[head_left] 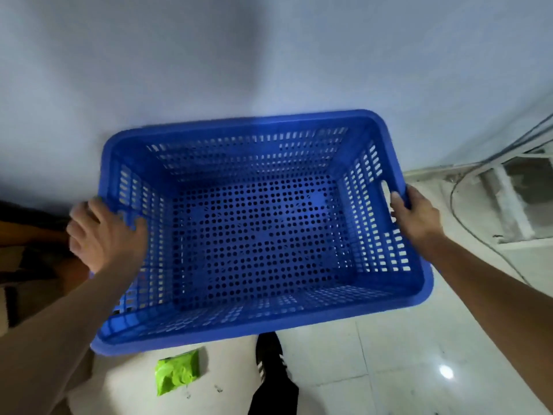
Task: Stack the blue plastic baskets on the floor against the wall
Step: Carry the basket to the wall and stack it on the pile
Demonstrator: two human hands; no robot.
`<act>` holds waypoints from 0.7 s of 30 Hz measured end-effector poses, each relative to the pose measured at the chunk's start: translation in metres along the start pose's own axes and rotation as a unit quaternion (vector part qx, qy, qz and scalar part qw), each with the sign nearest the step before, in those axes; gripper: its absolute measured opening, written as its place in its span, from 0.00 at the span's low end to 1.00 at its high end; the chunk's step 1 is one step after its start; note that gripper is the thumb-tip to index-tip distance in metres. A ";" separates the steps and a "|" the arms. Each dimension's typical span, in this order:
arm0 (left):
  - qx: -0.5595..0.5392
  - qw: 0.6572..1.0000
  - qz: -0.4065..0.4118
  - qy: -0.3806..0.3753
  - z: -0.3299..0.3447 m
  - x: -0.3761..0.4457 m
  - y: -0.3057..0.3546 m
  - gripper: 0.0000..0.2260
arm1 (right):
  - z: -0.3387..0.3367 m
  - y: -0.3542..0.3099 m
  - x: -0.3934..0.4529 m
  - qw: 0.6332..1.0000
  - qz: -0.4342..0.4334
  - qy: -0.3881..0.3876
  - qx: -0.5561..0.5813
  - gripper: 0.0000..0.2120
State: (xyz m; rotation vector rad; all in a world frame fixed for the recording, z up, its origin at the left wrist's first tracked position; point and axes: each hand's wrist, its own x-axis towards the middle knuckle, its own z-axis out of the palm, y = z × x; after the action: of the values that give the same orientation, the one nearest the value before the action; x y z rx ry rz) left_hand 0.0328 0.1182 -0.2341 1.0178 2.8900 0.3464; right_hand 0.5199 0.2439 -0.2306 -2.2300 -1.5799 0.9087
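Note:
A large blue plastic basket [254, 229] with perforated walls and floor fills the middle of the head view, its open top facing me, close to the pale wall [269, 55]. My left hand [101, 232] grips the basket's left rim, fingers curled over the edge. My right hand [416, 214] holds the right rim beside the handle slot. Through the holes in the floor I see more blue, so another basket may sit beneath; I cannot tell for sure.
White tiled floor [389, 354] lies below. A green packet [176, 372] rests on the floor near the basket's front edge, beside my black shoe [270, 360]. Brown boxes [27, 253] stand at the left. A white frame with cables [508, 199] is at the right.

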 end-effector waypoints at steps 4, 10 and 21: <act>0.024 0.997 0.060 -0.050 0.010 -0.065 0.040 0.28 | -0.020 0.046 -0.046 0.983 0.053 -0.033 0.173 0.21; 0.039 0.910 0.339 -0.236 0.018 -0.199 0.159 0.20 | -0.050 0.207 -0.173 0.952 0.205 0.001 0.228 0.13; 0.021 0.716 0.638 -0.284 -0.009 -0.658 0.339 0.13 | -0.184 0.533 -0.473 0.884 0.361 0.154 0.254 0.13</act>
State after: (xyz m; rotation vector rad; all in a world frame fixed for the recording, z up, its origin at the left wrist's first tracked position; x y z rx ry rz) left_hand 0.7524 -0.0382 -0.1601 2.4101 1.2634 -0.0406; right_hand 0.9349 -0.3631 -0.2170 -2.3846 -0.2787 0.9210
